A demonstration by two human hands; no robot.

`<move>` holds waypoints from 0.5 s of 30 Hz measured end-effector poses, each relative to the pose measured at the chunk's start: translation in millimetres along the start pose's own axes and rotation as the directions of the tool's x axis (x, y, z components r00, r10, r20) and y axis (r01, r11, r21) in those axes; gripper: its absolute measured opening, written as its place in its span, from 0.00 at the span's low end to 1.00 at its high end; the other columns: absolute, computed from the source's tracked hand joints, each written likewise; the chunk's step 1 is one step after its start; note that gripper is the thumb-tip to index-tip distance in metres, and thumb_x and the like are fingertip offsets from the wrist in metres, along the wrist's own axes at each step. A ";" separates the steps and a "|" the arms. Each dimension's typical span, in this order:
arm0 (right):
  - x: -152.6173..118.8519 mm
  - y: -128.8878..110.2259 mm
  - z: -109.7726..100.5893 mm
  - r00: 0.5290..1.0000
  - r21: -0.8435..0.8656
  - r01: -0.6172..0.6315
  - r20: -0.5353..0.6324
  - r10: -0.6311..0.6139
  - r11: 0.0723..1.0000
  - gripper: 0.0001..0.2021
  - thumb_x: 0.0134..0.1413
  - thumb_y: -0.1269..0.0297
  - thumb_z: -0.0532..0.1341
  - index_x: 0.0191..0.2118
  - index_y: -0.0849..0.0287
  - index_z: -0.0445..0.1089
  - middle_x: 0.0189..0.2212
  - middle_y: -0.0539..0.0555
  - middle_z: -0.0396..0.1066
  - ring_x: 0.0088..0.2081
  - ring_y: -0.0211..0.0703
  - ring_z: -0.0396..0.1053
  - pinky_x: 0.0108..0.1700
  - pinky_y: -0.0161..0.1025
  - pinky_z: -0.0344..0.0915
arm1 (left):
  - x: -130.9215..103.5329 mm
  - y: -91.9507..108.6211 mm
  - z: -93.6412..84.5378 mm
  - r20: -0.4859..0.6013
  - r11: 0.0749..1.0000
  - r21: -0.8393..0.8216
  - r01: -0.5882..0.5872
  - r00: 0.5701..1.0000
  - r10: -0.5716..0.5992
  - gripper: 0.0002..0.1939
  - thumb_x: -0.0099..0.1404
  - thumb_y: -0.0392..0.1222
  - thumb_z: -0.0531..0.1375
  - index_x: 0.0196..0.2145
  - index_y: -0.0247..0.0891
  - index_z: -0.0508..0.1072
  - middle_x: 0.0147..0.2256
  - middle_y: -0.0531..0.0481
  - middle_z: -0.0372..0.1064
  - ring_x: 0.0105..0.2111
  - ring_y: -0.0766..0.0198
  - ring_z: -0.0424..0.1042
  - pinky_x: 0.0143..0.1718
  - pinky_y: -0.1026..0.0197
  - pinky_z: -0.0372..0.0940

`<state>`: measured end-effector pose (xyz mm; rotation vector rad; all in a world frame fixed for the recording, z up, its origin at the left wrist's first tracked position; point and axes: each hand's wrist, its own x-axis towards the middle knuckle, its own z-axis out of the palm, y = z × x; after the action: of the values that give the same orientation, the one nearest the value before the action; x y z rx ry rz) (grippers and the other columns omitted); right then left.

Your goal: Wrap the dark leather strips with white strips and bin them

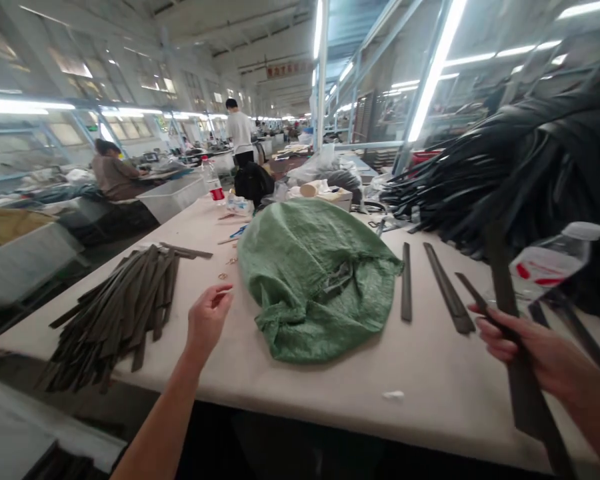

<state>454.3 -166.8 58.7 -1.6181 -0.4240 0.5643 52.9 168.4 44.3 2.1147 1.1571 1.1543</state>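
My left hand (210, 321) is raised over the table, left of a green woven sack (320, 280). Its fingers are curled together, and nothing shows between them. Small gold-coloured rings (223, 275) lie on the tabletop just beyond it. On the right, my right hand (523, 343) grips dark strips (523, 393), with long flat ends sticking out above and below the fingers. More dark strips (447, 287) lie flat between the sack and this hand. To the left, a fanned pile of similar dark strips (125, 300) overhangs the table's edge.
Long black strips (530, 160) are heaped on the right, with a clear plastic bottle (550, 263) before them. A red-labelled bottle (213, 183), a black bag (254, 183) and blue-handled scissors (239, 232) are at the table's (330, 387) far side. Two people (240, 130) are beyond.
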 end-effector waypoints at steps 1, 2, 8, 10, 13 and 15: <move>-13.6 8.1 3.5 0.993 0.117 -0.111 0.056 0.105 0.987 0.10 0.47 0.58 0.64 0.28 0.60 0.75 0.18 0.48 0.55 0.15 0.29 0.48 0.13 0.29 0.48 | 0.4 13.2 11.8 0.038 0.998 -0.042 -0.037 0.999 0.039 0.15 0.62 0.49 0.57 0.42 0.40 0.75 0.36 0.49 0.76 0.33 0.62 0.74 0.38 0.61 0.67; -25.4 16.6 6.6 0.975 0.210 -0.210 0.113 0.190 0.955 0.09 0.47 0.58 0.65 0.29 0.59 0.75 0.18 0.48 0.55 0.15 0.28 0.47 0.13 0.29 0.48 | 0.1 27.8 24.3 0.081 0.994 -0.084 -0.076 0.993 0.082 0.14 0.63 0.49 0.57 0.41 0.40 0.75 0.36 0.49 0.76 0.34 0.62 0.74 0.39 0.61 0.67; -53.6 53.1 9.6 0.950 0.386 -0.313 0.130 0.285 0.868 0.11 0.49 0.58 0.68 0.35 0.58 0.74 0.21 0.47 0.59 0.16 0.29 0.53 0.14 0.26 0.55 | -5.6 106.2 115.9 0.486 0.922 -0.131 -0.365 0.787 0.381 0.12 0.68 0.42 0.53 0.40 0.40 0.75 0.39 0.48 0.75 0.40 0.62 0.73 0.45 0.62 0.66; -52.7 57.6 7.7 0.956 0.393 -0.292 0.123 0.264 0.872 0.12 0.47 0.58 0.68 0.37 0.58 0.73 0.21 0.46 0.60 0.16 0.29 0.54 0.13 0.26 0.56 | -1.5 114.5 146.7 0.618 0.882 0.002 -0.472 0.694 0.369 0.12 0.69 0.40 0.51 0.42 0.39 0.74 0.41 0.47 0.74 0.43 0.62 0.72 0.48 0.62 0.64; -49.9 62.6 5.6 0.961 0.391 -0.277 0.117 0.251 0.878 0.14 0.47 0.57 0.69 0.37 0.59 0.71 0.21 0.46 0.62 0.16 0.30 0.55 0.13 0.26 0.57 | 15.5 109.8 178.7 0.661 0.837 0.185 -0.515 0.695 0.282 0.12 0.67 0.34 0.51 0.45 0.35 0.72 0.44 0.41 0.71 0.47 0.59 0.70 0.52 0.59 0.62; -48.6 66.2 5.0 0.964 0.392 -0.264 0.118 0.237 0.881 0.16 0.46 0.56 0.70 0.38 0.59 0.70 0.20 0.46 0.62 0.16 0.29 0.56 0.14 0.26 0.58 | 30.0 102.1 188.1 0.636 0.822 0.267 -0.503 0.733 0.242 0.14 0.66 0.32 0.51 0.48 0.32 0.69 0.48 0.37 0.69 0.50 0.56 0.67 0.54 0.57 0.60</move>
<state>408.7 -199.0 -1.7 -1.2598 -0.1287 0.8457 266.3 138.1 29.1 2.8647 0.7258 0.3127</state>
